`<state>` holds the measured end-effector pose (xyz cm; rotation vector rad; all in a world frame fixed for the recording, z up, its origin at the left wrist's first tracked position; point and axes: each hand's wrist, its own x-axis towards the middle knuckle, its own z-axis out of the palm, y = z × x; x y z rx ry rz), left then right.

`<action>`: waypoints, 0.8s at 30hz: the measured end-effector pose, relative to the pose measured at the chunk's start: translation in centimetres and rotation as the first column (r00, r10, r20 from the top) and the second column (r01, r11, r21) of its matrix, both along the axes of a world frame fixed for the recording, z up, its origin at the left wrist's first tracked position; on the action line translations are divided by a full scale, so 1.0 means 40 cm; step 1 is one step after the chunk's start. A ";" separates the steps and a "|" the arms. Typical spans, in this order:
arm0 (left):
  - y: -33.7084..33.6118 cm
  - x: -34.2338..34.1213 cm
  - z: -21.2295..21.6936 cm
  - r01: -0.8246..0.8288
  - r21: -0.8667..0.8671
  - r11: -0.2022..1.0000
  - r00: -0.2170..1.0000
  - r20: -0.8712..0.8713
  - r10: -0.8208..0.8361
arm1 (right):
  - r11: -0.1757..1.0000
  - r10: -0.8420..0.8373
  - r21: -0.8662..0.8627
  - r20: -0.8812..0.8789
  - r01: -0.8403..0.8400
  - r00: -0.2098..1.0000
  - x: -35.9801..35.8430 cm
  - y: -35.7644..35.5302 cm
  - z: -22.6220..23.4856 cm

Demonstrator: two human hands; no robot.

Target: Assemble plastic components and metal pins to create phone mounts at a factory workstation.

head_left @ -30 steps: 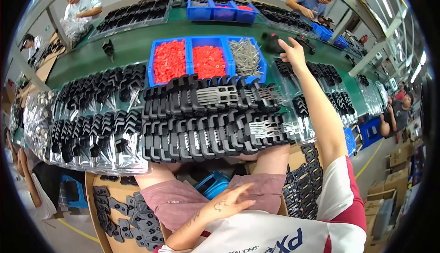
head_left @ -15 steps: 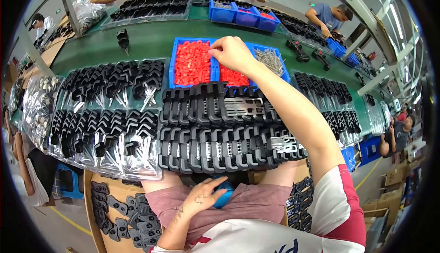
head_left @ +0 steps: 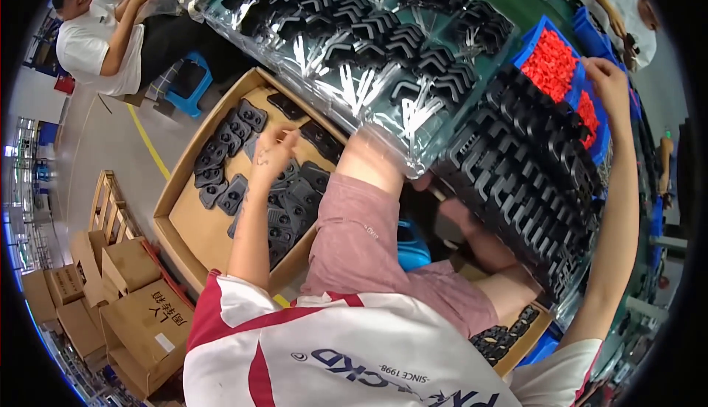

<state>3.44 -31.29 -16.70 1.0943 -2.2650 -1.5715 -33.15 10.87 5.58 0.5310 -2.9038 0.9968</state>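
My left hand (head_left: 276, 147) hovers over a cardboard box (head_left: 195, 226) of flat black plastic parts (head_left: 289, 208), its fingers loosely bent and apart, with nothing visible in them. At the far right, my right hand (head_left: 606, 82) is beside a blue bin (head_left: 523, 54) of small red plastic pieces (head_left: 549, 66). Its thumb and fingertips are pinched together; whatever may be between them is too small to make out. Rows of black curved plastic parts (head_left: 516, 178) lie between my knees and the bins.
Clear plastic trays (head_left: 324, 75) of black angled parts with pale strips cover the bench ahead. A blue stool (head_left: 188, 86) and a seated person (head_left: 103, 42) are at the left. Cardboard cartons (head_left: 147, 318) stand lower left; another person (head_left: 623, 9) is across the bench.
The view has swung left and tilted. My left hand has moved from my lap to above the cardboard box. My right hand stays by the red pieces, still pinched.
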 end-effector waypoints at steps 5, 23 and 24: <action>0.027 -0.020 -0.088 0.168 -0.204 0.964 0.962 0.250 -0.114 | 0.971 0.023 -0.236 -0.027 -0.029 0.999 0.175 0.007 0.053; 0.056 0.105 -0.121 -0.335 -0.893 0.299 0.927 -0.370 -0.065 | 0.451 0.538 -0.834 -0.031 -0.319 0.842 0.888 -0.053 -0.142; 0.085 0.114 -0.066 -0.325 -0.898 0.297 0.926 -0.366 -0.092 | 0.439 0.526 -0.863 0.020 -0.251 0.850 0.912 -0.062 -0.186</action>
